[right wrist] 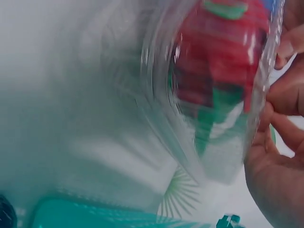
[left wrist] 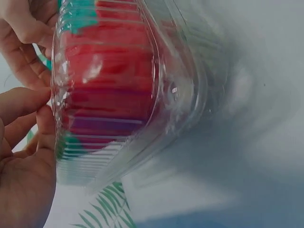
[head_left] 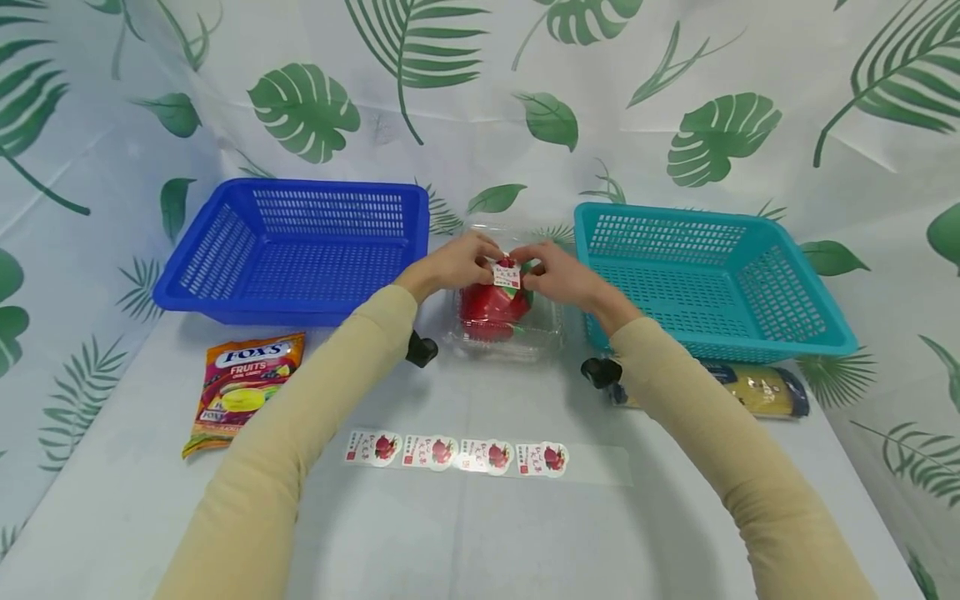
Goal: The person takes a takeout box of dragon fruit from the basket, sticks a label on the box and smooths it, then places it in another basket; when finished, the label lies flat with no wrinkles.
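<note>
A clear plastic clamshell box (head_left: 549, 327) with a red and green fruit (head_left: 486, 310) inside stands between the two baskets. A white sticker label (head_left: 507, 276) with a red fruit picture lies at the top of its lid. My left hand (head_left: 459, 262) pinches the label's left edge between thumb and fingers. On the right edge, the thumb and fingers of my right hand (head_left: 561, 273) pinch it too. Both wrist views show fingertips against the lid of the box (left wrist: 178, 90); the label itself is hidden there. A backing strip (head_left: 603, 465) on the table bears several similar stickers (head_left: 442, 452).
To the left is a blue basket (head_left: 292, 310), with a bag of Fox's fruit candy (head_left: 243, 387) in front of it. At right stands a teal basket (head_left: 750, 337); a yellow pack, seemingly pasta (head_left: 761, 392), lies before it, partly behind my right sleeve (head_left: 697, 417).
</note>
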A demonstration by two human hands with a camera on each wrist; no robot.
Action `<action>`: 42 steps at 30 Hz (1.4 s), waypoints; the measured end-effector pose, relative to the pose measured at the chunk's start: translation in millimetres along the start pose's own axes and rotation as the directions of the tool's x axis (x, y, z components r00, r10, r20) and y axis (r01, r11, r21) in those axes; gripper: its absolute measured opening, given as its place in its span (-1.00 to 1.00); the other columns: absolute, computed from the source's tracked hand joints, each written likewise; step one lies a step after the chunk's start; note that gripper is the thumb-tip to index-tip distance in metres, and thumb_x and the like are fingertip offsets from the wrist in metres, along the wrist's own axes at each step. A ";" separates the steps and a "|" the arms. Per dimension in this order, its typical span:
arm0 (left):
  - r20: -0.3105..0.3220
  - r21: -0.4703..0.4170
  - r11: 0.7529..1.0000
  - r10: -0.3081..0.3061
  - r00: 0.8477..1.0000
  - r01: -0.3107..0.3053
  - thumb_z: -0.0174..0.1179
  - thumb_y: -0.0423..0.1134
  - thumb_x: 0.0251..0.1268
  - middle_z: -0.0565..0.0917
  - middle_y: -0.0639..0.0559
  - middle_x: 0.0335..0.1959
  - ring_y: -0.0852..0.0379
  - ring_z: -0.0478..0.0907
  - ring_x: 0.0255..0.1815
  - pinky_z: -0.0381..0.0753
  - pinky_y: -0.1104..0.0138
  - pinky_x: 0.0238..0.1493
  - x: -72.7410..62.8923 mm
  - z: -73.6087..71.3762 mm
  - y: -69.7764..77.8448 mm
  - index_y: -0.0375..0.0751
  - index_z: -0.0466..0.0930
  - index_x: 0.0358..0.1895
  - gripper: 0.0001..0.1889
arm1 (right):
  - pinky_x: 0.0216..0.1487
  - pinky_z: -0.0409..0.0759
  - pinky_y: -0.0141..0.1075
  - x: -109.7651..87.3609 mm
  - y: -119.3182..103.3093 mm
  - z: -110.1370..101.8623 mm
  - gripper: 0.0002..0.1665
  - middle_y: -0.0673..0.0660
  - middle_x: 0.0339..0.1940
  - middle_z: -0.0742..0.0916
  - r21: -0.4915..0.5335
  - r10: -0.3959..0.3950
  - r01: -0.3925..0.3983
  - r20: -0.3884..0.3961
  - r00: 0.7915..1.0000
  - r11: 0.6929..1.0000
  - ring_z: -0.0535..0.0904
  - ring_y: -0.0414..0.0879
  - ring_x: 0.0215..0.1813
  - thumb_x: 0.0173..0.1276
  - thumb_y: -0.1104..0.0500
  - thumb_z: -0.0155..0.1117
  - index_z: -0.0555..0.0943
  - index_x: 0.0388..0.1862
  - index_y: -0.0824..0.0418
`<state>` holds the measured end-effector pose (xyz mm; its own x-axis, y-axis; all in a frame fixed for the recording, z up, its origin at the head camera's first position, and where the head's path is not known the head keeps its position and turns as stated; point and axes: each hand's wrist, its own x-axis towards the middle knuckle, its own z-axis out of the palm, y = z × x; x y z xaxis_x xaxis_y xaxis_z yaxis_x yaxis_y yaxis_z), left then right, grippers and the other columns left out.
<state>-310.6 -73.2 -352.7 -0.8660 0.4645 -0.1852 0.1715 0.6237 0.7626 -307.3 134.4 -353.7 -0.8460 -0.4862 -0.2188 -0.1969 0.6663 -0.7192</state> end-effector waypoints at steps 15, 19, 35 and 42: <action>-0.449 0.243 0.964 0.017 0.893 0.104 0.08 -0.30 0.43 0.49 -0.18 0.15 -0.12 0.39 0.22 0.44 0.11 0.21 -46.2 32.3 13.6 -0.28 0.61 0.13 -0.70 | 0.36 0.31 0.04 -35.7 1.1 31.0 -0.48 0.36 0.38 0.36 -0.051 -0.016 -0.005 -0.409 0.912 0.999 0.28 0.22 0.40 0.49 0.18 0.10 0.38 0.37 0.32; -0.458 0.252 0.959 -0.003 0.889 0.133 0.04 -0.28 0.45 0.45 -0.23 0.20 -0.19 0.36 0.22 0.40 0.05 0.23 -57.6 48.4 9.9 -0.31 0.58 0.15 -0.68 | 0.43 0.15 0.14 -49.0 6.1 37.8 -0.36 0.37 0.50 0.18 -0.039 0.030 -0.048 -0.370 0.929 0.998 0.08 0.24 0.51 0.54 0.11 0.03 0.20 0.50 0.30; -0.502 -0.061 0.989 -0.145 0.852 0.133 -0.07 -0.09 0.55 0.41 -0.23 -0.07 -0.06 0.39 -0.10 0.44 0.17 -0.25 -79.5 90.8 -19.7 0.07 0.30 0.45 -0.54 | 0.45 0.06 0.16 -56.0 34.4 61.4 -0.31 0.22 0.59 0.06 0.173 0.075 -0.030 -0.260 0.963 0.985 -0.06 0.15 0.57 0.63 0.01 -0.17 -0.09 0.61 0.10; -0.483 -0.139 0.986 -0.152 0.862 0.095 -0.07 -0.11 0.55 0.35 -0.14 -0.23 -0.02 0.31 -0.20 0.34 0.21 -0.30 -81.1 89.5 -23.7 0.09 0.31 0.44 -0.54 | 0.38 0.18 0.20 -60.2 32.3 63.6 -0.39 0.22 0.56 0.12 0.230 0.105 -0.043 -0.264 0.959 0.972 0.10 0.20 0.50 0.62 -0.02 -0.15 0.05 0.56 0.04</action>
<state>-202.4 -69.4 -411.2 -0.9997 0.0022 0.0242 0.0211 0.5716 0.8203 -231.2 149.3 -405.7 -0.9625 -0.2471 -0.1115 -0.0408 0.5386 -0.8416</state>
